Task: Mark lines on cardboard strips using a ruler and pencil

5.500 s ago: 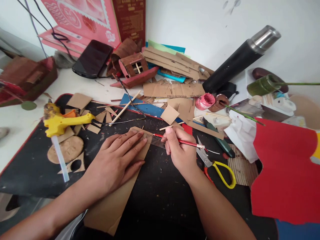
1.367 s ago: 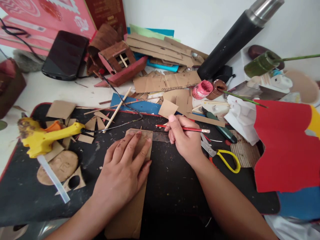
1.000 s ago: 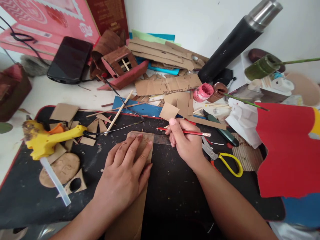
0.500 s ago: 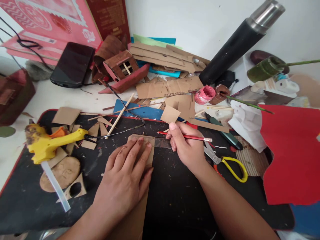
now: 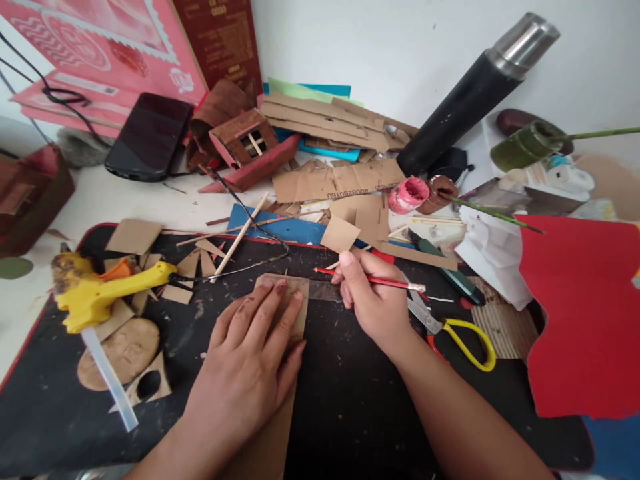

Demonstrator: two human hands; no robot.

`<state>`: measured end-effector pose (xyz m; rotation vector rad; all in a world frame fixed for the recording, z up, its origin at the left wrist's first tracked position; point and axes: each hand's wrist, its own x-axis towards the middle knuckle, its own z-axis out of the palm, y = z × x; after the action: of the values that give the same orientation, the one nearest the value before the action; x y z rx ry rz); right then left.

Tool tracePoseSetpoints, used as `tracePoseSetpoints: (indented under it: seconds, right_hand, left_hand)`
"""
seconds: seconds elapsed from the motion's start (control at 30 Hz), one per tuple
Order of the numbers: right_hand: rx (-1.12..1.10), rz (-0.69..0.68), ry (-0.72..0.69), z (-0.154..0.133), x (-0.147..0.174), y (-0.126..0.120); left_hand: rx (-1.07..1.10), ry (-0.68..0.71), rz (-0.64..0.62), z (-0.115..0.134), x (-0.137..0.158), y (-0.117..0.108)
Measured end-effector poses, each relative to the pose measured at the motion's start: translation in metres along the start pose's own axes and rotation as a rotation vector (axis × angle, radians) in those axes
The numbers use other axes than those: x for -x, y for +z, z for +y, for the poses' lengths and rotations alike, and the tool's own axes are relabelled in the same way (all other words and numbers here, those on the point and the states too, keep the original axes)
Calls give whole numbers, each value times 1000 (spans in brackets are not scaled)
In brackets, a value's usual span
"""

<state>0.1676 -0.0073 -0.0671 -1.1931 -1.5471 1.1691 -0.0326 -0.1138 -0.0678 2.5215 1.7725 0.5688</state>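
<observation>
My left hand (image 5: 253, 347) lies flat with its fingers stretched out, pressing on a long strip of brown cardboard (image 5: 267, 437). Under those fingertips a clear ruler (image 5: 324, 291) crosses the cardboard's far end and sticks out to the right over the black mat. My right hand (image 5: 373, 293) is closed round a red pencil (image 5: 387, 281), whose sharp tip points left, just above the ruler. The fingers of this hand are close to the ruler's right end; whether they touch it I cannot tell. A small cardboard square (image 5: 340, 233) lies just beyond the right hand.
Scissors (image 5: 467, 340) and a green cutter knife (image 5: 447, 270) lie to the right. A yellow glue gun (image 5: 107, 290) rests among cardboard scraps at left, its cord crossing the mat (image 5: 350, 400). Behind stand a small cardboard house (image 5: 245, 140), paint pots (image 5: 409, 195) and a black flask (image 5: 460, 103).
The camera view has tilted slightly, so everything sits a little lower in the picture. Both hands, the pencil and the cardboard keep nearly the same places.
</observation>
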Motion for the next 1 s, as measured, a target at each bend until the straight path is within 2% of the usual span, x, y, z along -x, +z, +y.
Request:
tracePoseSetpoints:
  seconds: [1.0]
  right_hand:
    - [13,-20,4,-1,0,-1]
  left_hand:
    - [-7,-2,-18,-1,1,0]
